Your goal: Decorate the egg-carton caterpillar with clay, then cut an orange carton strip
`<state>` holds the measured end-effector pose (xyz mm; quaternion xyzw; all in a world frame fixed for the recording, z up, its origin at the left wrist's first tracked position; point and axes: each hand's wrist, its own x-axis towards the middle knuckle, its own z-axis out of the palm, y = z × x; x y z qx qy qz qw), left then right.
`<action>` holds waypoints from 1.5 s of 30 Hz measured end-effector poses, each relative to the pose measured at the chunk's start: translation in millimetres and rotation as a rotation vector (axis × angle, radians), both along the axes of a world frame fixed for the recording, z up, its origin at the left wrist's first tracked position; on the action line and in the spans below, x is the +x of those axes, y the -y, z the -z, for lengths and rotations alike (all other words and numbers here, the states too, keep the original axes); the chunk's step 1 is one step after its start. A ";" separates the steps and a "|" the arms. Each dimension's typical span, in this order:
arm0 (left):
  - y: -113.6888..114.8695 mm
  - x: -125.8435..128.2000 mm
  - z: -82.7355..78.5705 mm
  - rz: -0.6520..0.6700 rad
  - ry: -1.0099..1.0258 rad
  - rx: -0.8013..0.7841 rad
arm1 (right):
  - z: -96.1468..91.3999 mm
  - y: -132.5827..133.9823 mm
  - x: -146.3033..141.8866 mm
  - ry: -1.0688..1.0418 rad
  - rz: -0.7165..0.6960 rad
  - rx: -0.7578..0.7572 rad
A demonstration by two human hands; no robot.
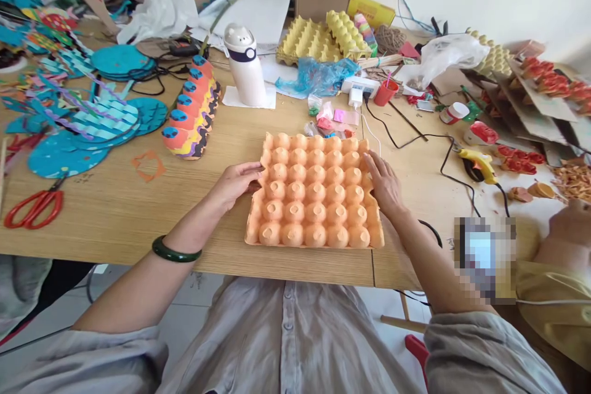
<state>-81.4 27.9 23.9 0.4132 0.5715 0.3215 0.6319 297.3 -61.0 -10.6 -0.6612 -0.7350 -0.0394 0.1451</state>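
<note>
An orange egg tray lies bumps up near the table's front edge, straight before me. At its left edge my left hand grips the rim, some fingertips tucked out of sight beneath it. My right hand holds the opposite edge, fingers along the side and the thumb hidden. Just beyond the tray are small pink packets. A painted egg-carton strip in orange, yellow, purple and black stands to the left, with a scrap of orange paper near it.
Red-handled scissors and blue paper discs lie left. A white bottle and yellow egg trays stand behind. A corded yellow glue gun lies right, near another person's hand.
</note>
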 end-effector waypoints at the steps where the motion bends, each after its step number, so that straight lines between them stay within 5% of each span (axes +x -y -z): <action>1: -0.4 -1.9 0.6 0.001 -0.020 0.017 | 1.6 -2.5 -3.2 -0.001 0.002 0.004; 9: -0.9 -5.7 7.7 0.033 -0.089 0.118 | -9.3 -2.6 -3.6 -0.091 0.051 0.069; 13: -0.8 -6.0 13.1 0.024 -0.139 0.153 | -20.0 9.3 -4.2 -0.291 0.208 0.144; 19: -2.5 -6.9 18.0 0.028 -0.150 0.178 | -19.9 15.7 -27.3 -0.782 0.497 -0.089; 22: -0.1 -6.1 20.3 0.027 -0.127 0.177 | -15.4 12.6 -34.4 -0.800 0.489 -0.162; 35: 12.3 -1.7 11.8 0.047 -0.027 0.228 | -0.3 6.6 -31.4 -0.864 0.507 -0.070; 45: 8.9 -0.6 15.7 0.060 -0.135 0.322 | -11.1 7.4 -37.3 -1.031 0.584 -0.098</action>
